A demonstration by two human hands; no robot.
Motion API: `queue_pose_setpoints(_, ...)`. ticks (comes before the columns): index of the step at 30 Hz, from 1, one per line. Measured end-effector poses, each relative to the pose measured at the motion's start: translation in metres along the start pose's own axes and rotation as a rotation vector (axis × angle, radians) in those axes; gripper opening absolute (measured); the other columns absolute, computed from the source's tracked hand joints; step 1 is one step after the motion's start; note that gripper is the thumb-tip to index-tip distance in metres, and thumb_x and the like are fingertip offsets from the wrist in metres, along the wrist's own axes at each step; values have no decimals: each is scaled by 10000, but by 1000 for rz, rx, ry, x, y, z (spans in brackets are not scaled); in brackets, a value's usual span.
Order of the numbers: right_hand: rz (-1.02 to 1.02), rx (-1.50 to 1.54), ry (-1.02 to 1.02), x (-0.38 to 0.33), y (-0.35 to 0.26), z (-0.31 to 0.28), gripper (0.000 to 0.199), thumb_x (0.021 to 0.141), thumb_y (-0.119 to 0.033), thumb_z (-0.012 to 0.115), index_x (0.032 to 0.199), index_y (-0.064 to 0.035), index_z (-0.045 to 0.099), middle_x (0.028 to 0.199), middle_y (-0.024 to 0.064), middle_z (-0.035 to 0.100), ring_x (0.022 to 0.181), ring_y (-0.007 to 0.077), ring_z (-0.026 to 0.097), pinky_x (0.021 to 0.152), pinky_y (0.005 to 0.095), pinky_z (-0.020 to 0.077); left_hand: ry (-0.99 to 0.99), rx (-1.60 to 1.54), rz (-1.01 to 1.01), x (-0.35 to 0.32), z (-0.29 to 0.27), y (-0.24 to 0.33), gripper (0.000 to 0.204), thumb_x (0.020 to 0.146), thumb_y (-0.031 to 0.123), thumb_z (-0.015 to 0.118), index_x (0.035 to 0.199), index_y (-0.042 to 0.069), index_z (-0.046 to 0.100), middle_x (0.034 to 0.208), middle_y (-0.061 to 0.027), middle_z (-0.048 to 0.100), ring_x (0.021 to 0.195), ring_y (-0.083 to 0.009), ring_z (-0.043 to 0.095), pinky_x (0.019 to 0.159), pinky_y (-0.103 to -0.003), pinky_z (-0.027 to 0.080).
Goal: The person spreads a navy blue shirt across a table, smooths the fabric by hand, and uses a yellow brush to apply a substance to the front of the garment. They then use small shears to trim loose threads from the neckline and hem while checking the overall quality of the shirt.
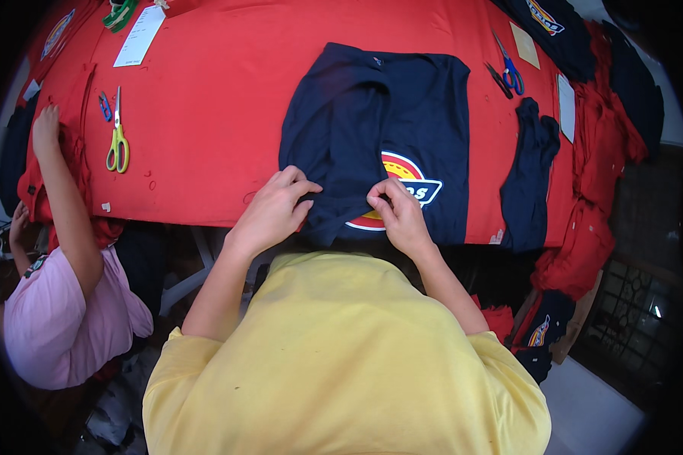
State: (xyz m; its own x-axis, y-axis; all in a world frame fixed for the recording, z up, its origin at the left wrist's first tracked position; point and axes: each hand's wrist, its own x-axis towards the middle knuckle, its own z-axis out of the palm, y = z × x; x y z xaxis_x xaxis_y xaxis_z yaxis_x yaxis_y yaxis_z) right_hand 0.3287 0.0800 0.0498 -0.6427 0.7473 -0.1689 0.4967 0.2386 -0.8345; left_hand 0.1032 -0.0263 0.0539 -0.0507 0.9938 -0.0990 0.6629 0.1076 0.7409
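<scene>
A navy garment (425,98) with a round red, yellow and white print lies on the red-covered table in front of me, its lower edge at the table's near edge. My left hand (275,208) is closed at the garment's lower left, fingers curled on the cloth. Beside the print, my right hand (402,218) has thumb and forefinger pinched together at a fold of the same cloth. Between the two hands the fabric is gathered and raised in creases. The fingertips partly hide what they grip.
Yellow-handled scissors (118,140) and small blue snips (105,106) lie to the left. Blue-handled scissors (511,76) and a narrow navy cloth piece (527,182) lie to the right. Red garments (592,227) hang off the right edge. A person in pink (76,303) works at the left.
</scene>
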Motion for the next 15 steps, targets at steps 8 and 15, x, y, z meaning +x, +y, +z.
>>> queue_pose_setpoints(8,-159,92,18,4,-28,-17,71,892,-58,606,911,8,589,936,125,547,879,283,584,783,355,470,25,-51,40,14,3,34,203,874,195,670,875,-6,646,856,-133,582,756,-329,601,689,-396,477)
queue_pose_setpoints(15,54,-403,745,33,60,-84,171,873,-142,656,1012,-51,619,1017,143,578,993,323,578,820,406,479,552,-648,-268,-8,-55,-13,226,986,197,572,787,88,581,659,61,442,637,-24,393,574,-208,317)
